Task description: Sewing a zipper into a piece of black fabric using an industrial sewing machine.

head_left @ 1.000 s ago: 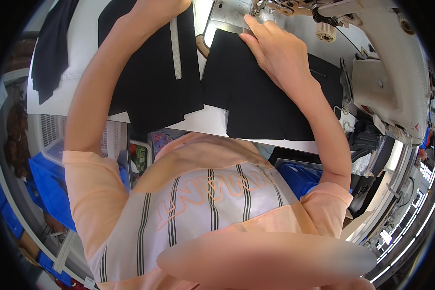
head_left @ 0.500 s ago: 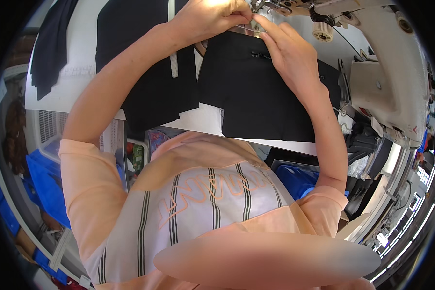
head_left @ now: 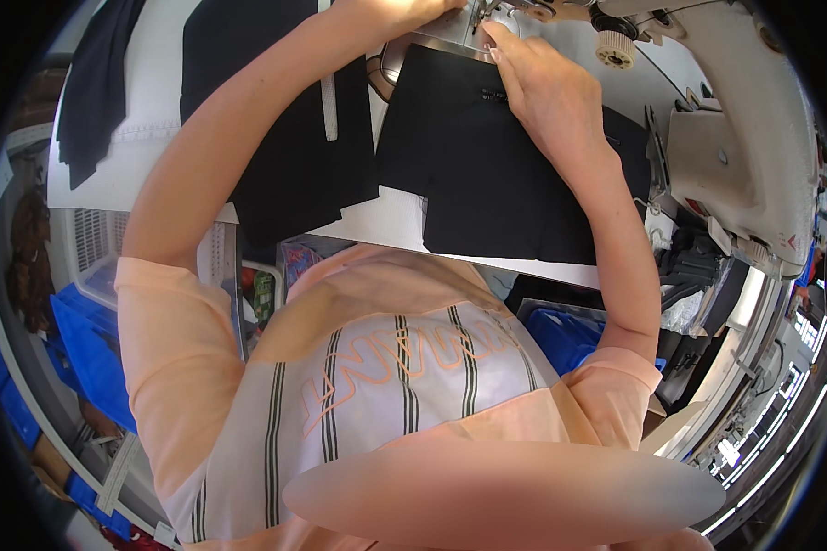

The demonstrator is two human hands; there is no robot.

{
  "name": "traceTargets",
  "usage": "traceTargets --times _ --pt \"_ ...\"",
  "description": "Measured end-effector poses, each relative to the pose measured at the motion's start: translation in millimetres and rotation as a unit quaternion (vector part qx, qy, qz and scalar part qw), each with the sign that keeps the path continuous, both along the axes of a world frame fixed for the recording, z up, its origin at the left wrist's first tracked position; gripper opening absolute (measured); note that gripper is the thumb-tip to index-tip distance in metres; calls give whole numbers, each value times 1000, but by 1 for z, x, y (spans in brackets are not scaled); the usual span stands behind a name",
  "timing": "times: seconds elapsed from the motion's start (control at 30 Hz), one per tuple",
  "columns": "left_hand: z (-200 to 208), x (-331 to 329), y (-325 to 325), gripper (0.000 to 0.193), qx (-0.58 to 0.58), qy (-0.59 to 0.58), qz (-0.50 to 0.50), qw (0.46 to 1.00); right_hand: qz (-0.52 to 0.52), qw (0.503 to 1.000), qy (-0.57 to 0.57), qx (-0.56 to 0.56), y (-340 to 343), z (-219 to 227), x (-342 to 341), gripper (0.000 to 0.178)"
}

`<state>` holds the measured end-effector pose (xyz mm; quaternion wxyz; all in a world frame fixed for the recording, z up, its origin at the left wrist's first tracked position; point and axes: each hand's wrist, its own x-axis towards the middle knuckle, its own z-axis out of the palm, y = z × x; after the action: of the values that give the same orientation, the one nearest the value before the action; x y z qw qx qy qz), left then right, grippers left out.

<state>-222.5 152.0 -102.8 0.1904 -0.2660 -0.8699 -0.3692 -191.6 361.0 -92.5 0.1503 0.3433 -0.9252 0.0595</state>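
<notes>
At the top edge, my left hand (head_left: 404,11) is to the left of the needle area of a white sewing machine (head_left: 740,174); the frame cuts off most of its fingers, so any grip is hidden. My right hand (head_left: 556,87) lies over a black fabric piece (head_left: 496,184), its fingers stretched toward the presser foot (head_left: 477,16), with no thing visible in them. A small dark printed mark shows on this fabric beside the hand. Below my left forearm lies another black fabric piece (head_left: 289,179) with a pale strip (head_left: 330,106) along it.
More black fabric (head_left: 101,92) hangs at the far left of the white table (head_left: 152,119). Under the table are a white plastic basket (head_left: 96,243) and blue bins (head_left: 92,340). A ridged knob (head_left: 615,50) juts from the machine's head at the upper right.
My left hand has moved up and left, away from the needle area, with its fingers now mostly out of frame. My right hand and the fabric under it have shifted slightly upward.
</notes>
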Motion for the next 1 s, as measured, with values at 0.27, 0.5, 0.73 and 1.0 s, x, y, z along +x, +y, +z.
traceTargets --times 0.27,0.5,0.73,1.0 --pt "-14 -35 -15 8 -10 -49 78 996 37 996 -77 0 41 31 57 40" --pt "0 -35 -29 4 87 -174 -8 981 67 994 -64 -50 47 16 65 43" --pt "31 35 -22 5 109 -193 -86 971 89 990 -27 -104 8 11 8 24" --pt "30 41 -21 14 120 -353 -105 922 144 976 -25 -162 -17 -7 -18 13"
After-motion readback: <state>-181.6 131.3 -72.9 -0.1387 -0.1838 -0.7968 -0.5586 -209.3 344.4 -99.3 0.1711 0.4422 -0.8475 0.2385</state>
